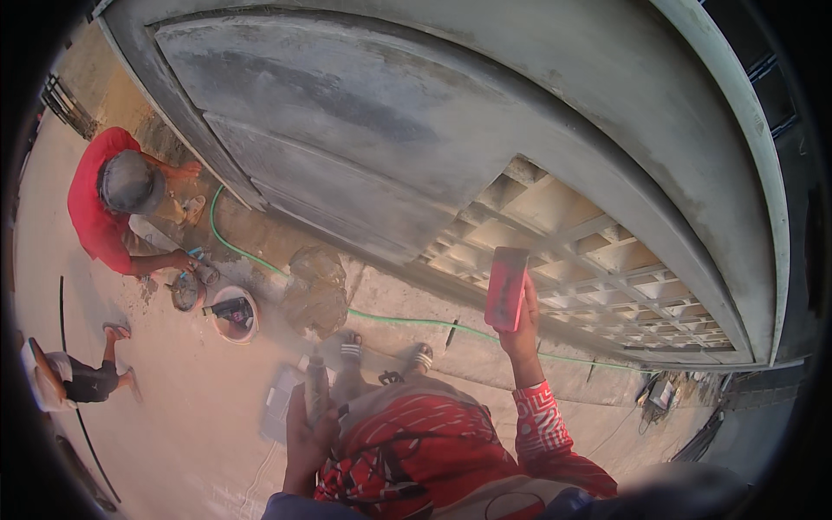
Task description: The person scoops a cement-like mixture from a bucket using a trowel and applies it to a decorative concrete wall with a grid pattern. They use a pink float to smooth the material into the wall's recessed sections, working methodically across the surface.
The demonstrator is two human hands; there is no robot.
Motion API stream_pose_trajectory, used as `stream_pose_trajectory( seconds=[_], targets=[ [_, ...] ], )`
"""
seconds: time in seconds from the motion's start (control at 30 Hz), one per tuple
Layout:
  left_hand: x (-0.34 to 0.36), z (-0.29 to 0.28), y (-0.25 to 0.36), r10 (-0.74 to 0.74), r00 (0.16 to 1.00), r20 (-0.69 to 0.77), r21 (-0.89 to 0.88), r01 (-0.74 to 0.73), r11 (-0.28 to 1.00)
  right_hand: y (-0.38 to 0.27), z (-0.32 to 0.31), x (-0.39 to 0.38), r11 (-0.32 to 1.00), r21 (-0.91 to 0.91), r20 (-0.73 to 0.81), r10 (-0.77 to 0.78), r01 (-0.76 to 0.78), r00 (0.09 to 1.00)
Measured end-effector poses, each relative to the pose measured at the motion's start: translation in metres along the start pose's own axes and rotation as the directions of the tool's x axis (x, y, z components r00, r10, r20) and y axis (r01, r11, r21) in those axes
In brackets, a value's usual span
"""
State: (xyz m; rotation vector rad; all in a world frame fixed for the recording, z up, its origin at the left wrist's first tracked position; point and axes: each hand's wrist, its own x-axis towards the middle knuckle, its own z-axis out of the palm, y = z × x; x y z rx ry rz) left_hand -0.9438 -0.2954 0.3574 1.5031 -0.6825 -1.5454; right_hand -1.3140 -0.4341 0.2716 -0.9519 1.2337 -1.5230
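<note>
In front of the wall, my right hand (520,340) grips a flat red rectangular block (508,290) that looks like a plastering float. Its face is smeared with grey, and a gap seems to separate it from the latticed part of the wall (598,251). Lower and to the left, my left hand (310,425) is wrapped round a slim greyish bottle-shaped thing (317,381), held upright. The grey plastered wall panel (321,104) stretches across the top, with darker damp-looking patches.
A green hose (416,321) runs along the wall's foot. At left, a co-worker in red (100,204) bends near a white bucket (245,336) and a smaller pail (184,293). Another person (87,377) is at far left. A grey case (279,403) lies beside my left hand.
</note>
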Motion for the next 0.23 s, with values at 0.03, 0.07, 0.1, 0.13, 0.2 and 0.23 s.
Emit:
stream_pose_trajectory(
  seconds=[0.03, 0.07, 0.1, 0.13, 0.2, 0.23],
  targets=[
    [-0.001, 0.000, -0.001, -0.005, 1.000, -0.009, 0.013, 0.005, 1.000, -0.004, 0.002, 0.004, 0.953, -0.280, -0.014, -0.128, 0.119, 0.992],
    [-0.001, 0.001, -0.001, -0.010, 1.000, -0.019, 0.026, 0.010, 1.000, -0.014, 0.003, 0.014, 0.639, -0.697, 0.115, -0.350, 0.326, 0.930],
    [-0.002, 0.001, -0.002, -0.019, 0.999, -0.027, 0.041, 0.021, 0.999, -0.019, 0.005, 0.023, 0.125, -0.893, 0.332, -0.463, 0.431, 0.822],
    [-0.001, 0.001, -0.002, -0.017, 0.999, -0.028, 0.040, 0.018, 0.999, -0.020, 0.003, 0.030, -0.024, -0.882, 0.420, -0.492, 0.471, 0.762],
    [0.000, 0.002, -0.005, -0.011, 1.000, -0.027, 0.040, 0.012, 0.999, -0.010, -0.003, 0.046, -0.319, -0.802, 0.595, -0.503, 0.505, 0.626],
    [0.000, 0.000, -0.010, -0.002, 1.000, -0.030, 0.051, 0.004, 0.999, 0.002, -0.007, 0.054, -0.457, -0.735, 0.678, -0.486, 0.501, 0.552]
  ],
)
